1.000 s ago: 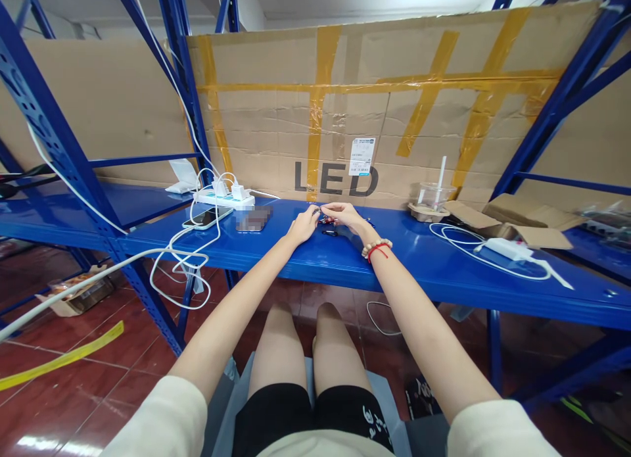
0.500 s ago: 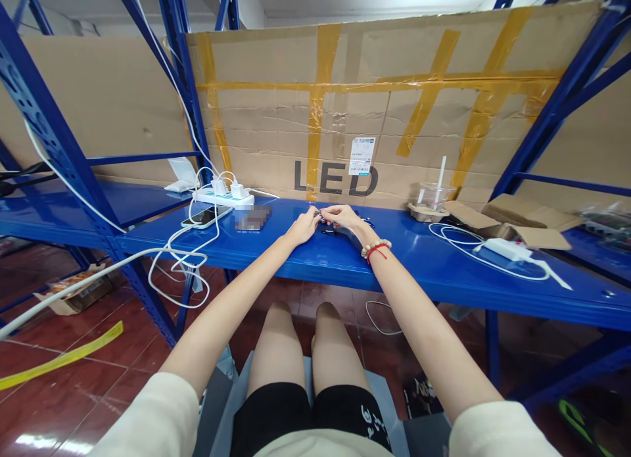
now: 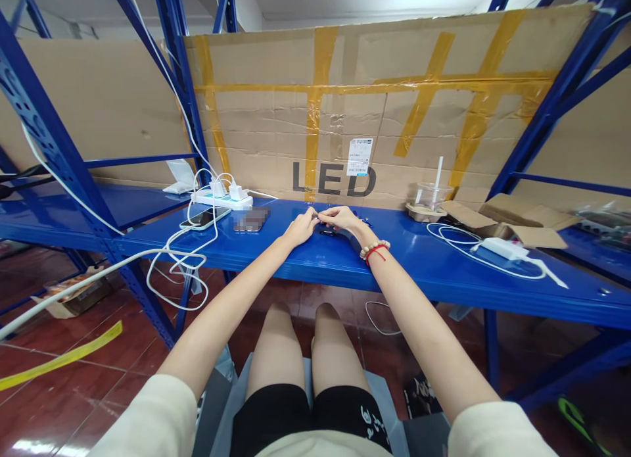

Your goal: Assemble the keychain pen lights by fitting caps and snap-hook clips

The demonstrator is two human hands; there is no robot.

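Over the blue shelf top (image 3: 276,260), my two hands meet fingertip to fingertip. My left hand (image 3: 302,227) is closed in a pinch, and my right hand (image 3: 342,218), with a beaded bracelet and red string at the wrist, pinches from the other side. Between the fingertips is something small that I cannot make out, mostly hidden by the fingers. Just below my right hand lie small dark pieces (image 3: 327,232) on the shelf. A few more dark bits (image 3: 363,221) show beyond that hand.
Left of my hands lie a blurred flat object (image 3: 251,219), a phone (image 3: 205,218) and a white power strip (image 3: 223,199) with looping cables. On the right are a clear cup with a straw (image 3: 432,197), a white adapter (image 3: 503,248) and an opened carton (image 3: 522,215). A large cardboard sheet (image 3: 266,128) stands behind.
Both hands stay together in nearly the same place, with only slight finger movement. The view has shifted a little.
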